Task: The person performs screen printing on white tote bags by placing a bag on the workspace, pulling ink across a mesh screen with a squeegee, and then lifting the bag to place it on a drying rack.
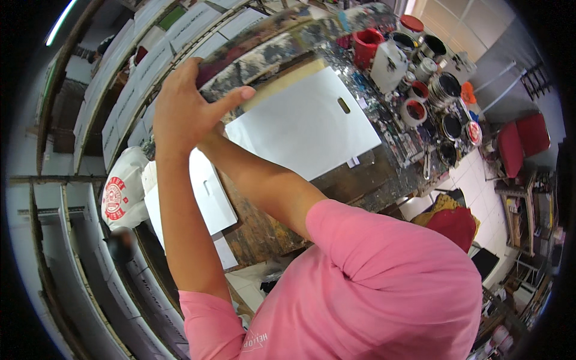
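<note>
My left hand (187, 108) is closed on the left end of a paint-smeared screen-printing frame (282, 45), its fingers hooked over the edge and its thumb stretched along the near side. The frame is tilted up along the far side of the worktable (258, 237). My right forearm (264, 174) crosses to the left and passes behind my left wrist, which hides nearly all of the right hand. Under the raised frame lies a flat white sheet with a handle slot (300, 129). A second white slotted sheet (210, 201) lies left of it, partly behind my left forearm.
Paint cans (445, 90), a red pot (366, 48) and a white jug (390, 66) crowd the table's right end. Racks of white sheets (147, 57) stand to the left, beside a white plastic bag (126, 189). A red chair (522, 141) is at the right.
</note>
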A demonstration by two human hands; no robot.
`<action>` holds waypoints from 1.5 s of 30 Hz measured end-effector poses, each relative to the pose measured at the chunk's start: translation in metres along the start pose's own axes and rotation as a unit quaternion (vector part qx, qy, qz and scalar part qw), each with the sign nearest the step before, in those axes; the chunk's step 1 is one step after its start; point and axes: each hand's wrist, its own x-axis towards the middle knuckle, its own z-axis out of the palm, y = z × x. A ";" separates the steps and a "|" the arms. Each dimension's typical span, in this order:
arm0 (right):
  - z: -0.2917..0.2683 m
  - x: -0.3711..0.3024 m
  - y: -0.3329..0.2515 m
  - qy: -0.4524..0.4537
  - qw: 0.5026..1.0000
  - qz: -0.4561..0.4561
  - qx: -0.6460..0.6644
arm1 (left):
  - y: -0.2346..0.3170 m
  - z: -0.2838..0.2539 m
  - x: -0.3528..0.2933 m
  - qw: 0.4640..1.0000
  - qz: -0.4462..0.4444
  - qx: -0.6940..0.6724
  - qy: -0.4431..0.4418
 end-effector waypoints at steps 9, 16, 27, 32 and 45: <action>-0.026 0.061 -0.008 -0.104 0.993 0.041 0.032 | -0.004 -0.003 -0.001 0.999 -0.016 0.012 -0.028; -0.033 0.043 -0.020 -0.214 0.971 0.103 0.034 | -0.005 -0.013 -0.007 0.999 -0.032 0.006 -0.029; -0.090 -0.167 -0.179 -0.052 0.938 0.196 -0.280 | 0.009 -0.016 -0.009 0.996 -0.060 0.031 -0.057; -0.168 -0.292 -0.297 0.037 0.929 0.120 -0.348 | 0.012 -0.004 -0.015 1.000 0.000 0.018 0.001; -0.250 -0.411 -0.420 0.291 0.195 -0.204 -0.914 | 0.022 -0.004 -0.032 1.000 0.010 0.022 -0.002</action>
